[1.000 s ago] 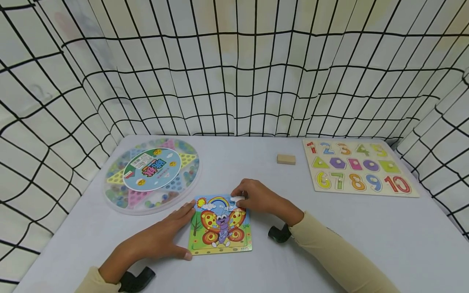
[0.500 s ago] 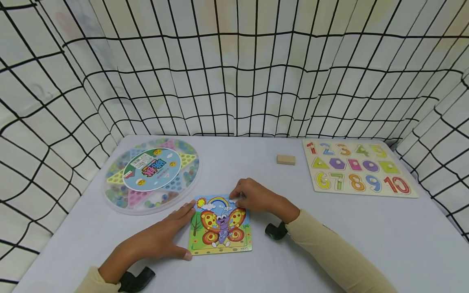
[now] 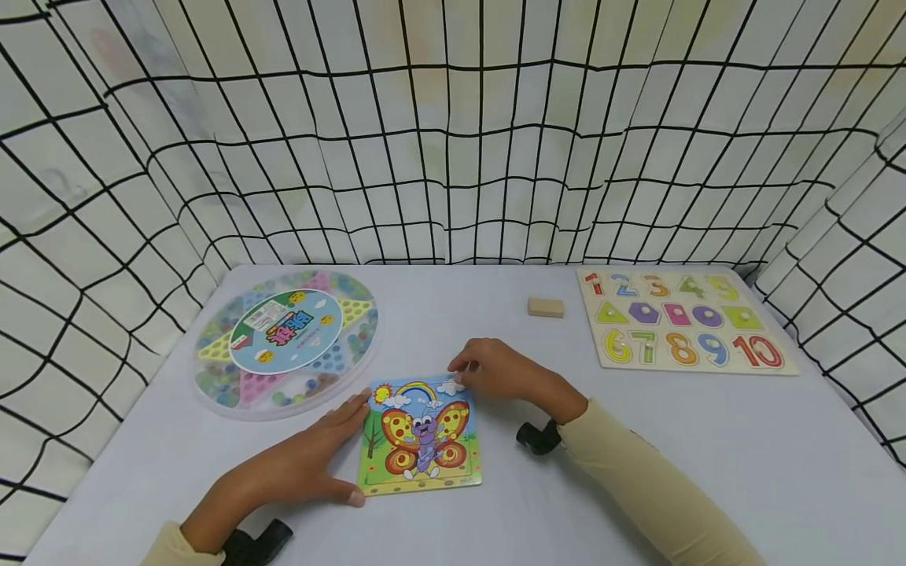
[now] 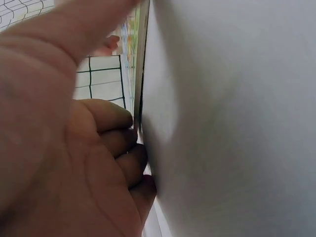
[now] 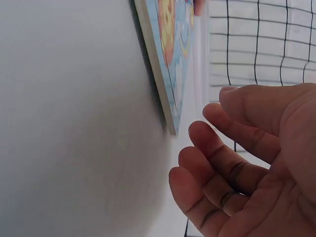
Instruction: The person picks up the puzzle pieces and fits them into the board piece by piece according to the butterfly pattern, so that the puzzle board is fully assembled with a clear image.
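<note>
A square butterfly jigsaw puzzle lies on the white table in front of me, its pictured face up. Along its left edge rests my left hand, thumb at the near left corner and fingertips at the far left corner. In the left wrist view the fingers touch the tabletop beside the board's edge. My right hand hovers at the puzzle's far right corner, beside a white cloud in the picture. In the right wrist view its fingers are loosely bent, apart from the board, with nothing between them and the thumb.
A round Chinese checkers set with marbles under a clear cover lies at the left. At the back right are a small wooden block and a number-and-shape peg board. Black netting surrounds the table.
My right hand was pressing on a cloud piece at the puzzle's far right corner; it has let go and lifted slightly away. The left hand stays in place. The head view has shifted slightly.
</note>
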`<state>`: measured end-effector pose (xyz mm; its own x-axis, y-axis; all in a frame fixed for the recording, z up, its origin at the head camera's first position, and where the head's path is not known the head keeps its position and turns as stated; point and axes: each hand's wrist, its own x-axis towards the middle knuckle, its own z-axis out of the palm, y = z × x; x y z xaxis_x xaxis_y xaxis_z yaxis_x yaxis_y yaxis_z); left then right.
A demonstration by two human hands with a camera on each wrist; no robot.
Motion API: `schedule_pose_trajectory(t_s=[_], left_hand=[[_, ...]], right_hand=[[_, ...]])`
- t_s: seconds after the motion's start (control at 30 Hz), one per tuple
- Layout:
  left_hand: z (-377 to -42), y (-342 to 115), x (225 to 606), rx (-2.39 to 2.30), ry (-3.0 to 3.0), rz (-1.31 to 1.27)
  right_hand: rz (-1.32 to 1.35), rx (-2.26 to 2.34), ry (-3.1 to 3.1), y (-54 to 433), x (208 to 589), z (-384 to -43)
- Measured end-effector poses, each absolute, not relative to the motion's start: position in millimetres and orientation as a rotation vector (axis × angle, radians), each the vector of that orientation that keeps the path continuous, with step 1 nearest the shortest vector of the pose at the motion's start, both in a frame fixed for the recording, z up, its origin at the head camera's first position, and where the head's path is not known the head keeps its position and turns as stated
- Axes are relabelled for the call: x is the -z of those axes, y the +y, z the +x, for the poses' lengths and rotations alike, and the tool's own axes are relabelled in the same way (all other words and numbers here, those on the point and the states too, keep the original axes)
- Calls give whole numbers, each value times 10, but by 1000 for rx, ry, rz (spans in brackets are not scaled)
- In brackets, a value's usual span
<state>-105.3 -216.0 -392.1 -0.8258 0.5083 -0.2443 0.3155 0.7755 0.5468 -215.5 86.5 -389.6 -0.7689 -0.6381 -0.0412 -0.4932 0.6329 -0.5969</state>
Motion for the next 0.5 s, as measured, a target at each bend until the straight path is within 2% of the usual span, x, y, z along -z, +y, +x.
schedule_pose_trajectory(t_s=[0.37, 0.5], left_hand=[[-1097, -2185, 3808, -889, 2782, 658], [-1194, -2255, 3670, -799, 2965, 668]], right_hand=[[-791, 918, 2725, 1611, 3730, -2299], [-674, 879, 2794, 1947, 3637, -2344]])
